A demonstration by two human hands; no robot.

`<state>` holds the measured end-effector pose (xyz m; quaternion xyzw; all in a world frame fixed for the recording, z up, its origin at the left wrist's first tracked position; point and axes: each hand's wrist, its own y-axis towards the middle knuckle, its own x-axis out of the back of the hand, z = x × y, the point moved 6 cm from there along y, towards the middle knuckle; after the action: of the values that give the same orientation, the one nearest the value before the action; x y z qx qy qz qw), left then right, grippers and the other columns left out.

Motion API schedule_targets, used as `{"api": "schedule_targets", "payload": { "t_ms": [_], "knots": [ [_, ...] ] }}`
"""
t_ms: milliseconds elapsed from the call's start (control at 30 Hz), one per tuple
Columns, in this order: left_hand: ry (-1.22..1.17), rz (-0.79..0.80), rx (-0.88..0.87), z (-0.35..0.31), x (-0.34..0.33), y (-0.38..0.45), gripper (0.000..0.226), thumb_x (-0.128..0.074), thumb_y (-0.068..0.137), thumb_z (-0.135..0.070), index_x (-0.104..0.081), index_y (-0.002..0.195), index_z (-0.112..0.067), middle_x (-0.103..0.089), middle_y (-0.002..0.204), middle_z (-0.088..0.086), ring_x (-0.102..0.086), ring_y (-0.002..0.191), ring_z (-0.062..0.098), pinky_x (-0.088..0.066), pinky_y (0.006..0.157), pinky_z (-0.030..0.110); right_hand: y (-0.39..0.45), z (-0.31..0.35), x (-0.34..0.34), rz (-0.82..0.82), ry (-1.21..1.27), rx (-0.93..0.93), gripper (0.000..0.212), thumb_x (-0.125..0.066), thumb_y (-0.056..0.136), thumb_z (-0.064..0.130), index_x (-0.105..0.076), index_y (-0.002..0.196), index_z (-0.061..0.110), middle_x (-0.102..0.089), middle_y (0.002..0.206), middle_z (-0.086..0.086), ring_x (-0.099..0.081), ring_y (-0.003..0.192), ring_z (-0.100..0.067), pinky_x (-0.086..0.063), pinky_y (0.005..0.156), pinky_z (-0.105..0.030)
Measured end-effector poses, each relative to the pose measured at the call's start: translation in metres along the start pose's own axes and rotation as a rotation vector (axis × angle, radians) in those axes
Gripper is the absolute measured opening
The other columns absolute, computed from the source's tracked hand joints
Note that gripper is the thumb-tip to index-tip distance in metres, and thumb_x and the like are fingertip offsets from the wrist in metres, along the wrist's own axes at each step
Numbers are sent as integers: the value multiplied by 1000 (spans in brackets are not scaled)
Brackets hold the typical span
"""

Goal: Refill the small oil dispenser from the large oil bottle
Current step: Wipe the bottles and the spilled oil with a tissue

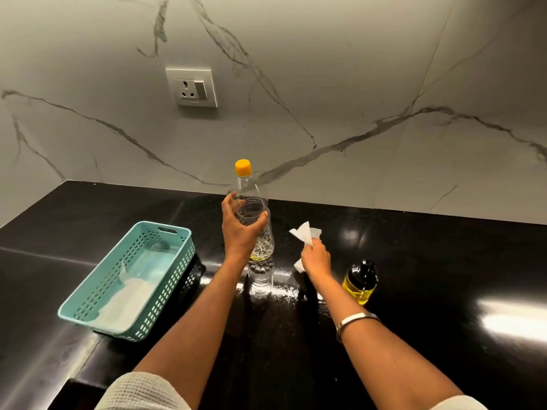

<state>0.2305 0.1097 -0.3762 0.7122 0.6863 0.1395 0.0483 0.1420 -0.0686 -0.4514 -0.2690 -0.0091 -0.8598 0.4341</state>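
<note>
The large oil bottle (pixel 254 202) is clear plastic with a yellow cap on, and only a little yellow oil shows at its base. It stands upright on the black counter (pixel 429 261). My left hand (pixel 240 229) grips it around the middle. My right hand (pixel 316 257) holds a crumpled white paper tissue (pixel 305 232) just right of the bottle, above the counter. The small oil dispenser (pixel 360 283), with a black top and yellow oil inside, stands to the right of my right hand, apart from it.
A teal plastic basket (pixel 130 279) with white paper lying in it sits at the left, on top of a black one. A wall socket (pixel 193 87) is on the marble wall behind. The counter's front edge runs at the lower left.
</note>
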Motion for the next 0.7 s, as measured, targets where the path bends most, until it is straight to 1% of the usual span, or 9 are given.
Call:
{"api": "schedule_targets", "payload": {
  "t_ms": [33, 100, 167, 200, 267, 333, 467, 567, 700],
  "knots": [
    [-12, -7, 3, 0, 4, 2, 78, -83, 68, -28, -38, 132, -25, -62, 113, -6, -66, 102, 14, -54, 92, 45, -1, 1, -8, 7, -94, 86, 37, -39, 94, 2, -55, 127, 0, -57, 124, -21, -51, 116, -37, -40, 89, -33],
    [-30, -25, 13, 2, 14, 8, 81, -81, 63, -38, -38, 131, -28, -62, 116, -4, -66, 103, 14, -54, 93, 46, -1, -3, -36, 101, -289, 233, 38, -42, 90, 0, -52, 126, -4, -50, 134, -22, -44, 127, -35, -32, 104, -32],
    [-20, -42, 11, 6, 24, 15, 82, -82, 65, -35, -37, 132, -27, -61, 115, -8, -65, 103, 12, -53, 94, 45, 0, -19, -69, 234, -502, 261, 45, -41, 95, 11, -41, 138, 1, -32, 151, -18, -26, 142, -30, -20, 117, -37],
    [-7, -49, 9, 8, 29, 17, 81, -83, 67, -29, -37, 133, -25, -59, 113, -11, -64, 102, 9, -53, 95, 44, 1, -25, -80, 271, -588, 254, 48, -36, 98, 17, -32, 144, 4, -20, 158, -15, -14, 147, -28, -13, 120, -41],
    [21, -65, 4, 14, 39, 24, 80, -83, 71, -18, -36, 135, -21, -57, 112, -15, -61, 100, -1, -53, 94, 41, 4, -27, -99, 287, -683, 286, 54, -27, 102, 27, -15, 152, 8, 0, 162, -12, 4, 149, -26, -1, 121, -45],
    [50, -82, 1, 20, 48, 29, 79, -83, 72, -16, -36, 135, -19, -57, 113, -13, -60, 98, -5, -54, 92, 38, 5, -20, -117, 306, -735, 347, 58, -22, 103, 34, -6, 154, 11, 9, 161, -12, 12, 148, -26, 7, 120, -45],
    [70, -122, -7, 23, 64, 40, 81, -85, 70, -20, -36, 135, -20, -57, 122, 0, -61, 104, 4, -53, 93, 39, -3, -7, -153, 413, -770, 483, 60, -19, 103, 42, -1, 154, 18, 13, 161, -7, 16, 147, -23, 12, 118, -41],
    [76, -123, -31, 19, 66, 47, 80, -84, 70, -18, -37, 135, -19, -55, 124, 1, -61, 107, 11, -53, 95, 42, -15, -12, -151, 376, -765, 563, 60, -19, 103, 42, -2, 155, 18, 10, 162, -3, 14, 148, -18, 11, 118, -37],
    [67, -104, -34, 11, 59, 46, 79, -85, 70, -20, -37, 133, -18, -54, 121, -3, -61, 103, 9, -53, 95, 40, 15, -38, -99, 213, -784, 415, 61, -18, 102, 44, -1, 155, 18, 9, 162, -4, 11, 149, -18, 6, 120, -37]
  ]
}}
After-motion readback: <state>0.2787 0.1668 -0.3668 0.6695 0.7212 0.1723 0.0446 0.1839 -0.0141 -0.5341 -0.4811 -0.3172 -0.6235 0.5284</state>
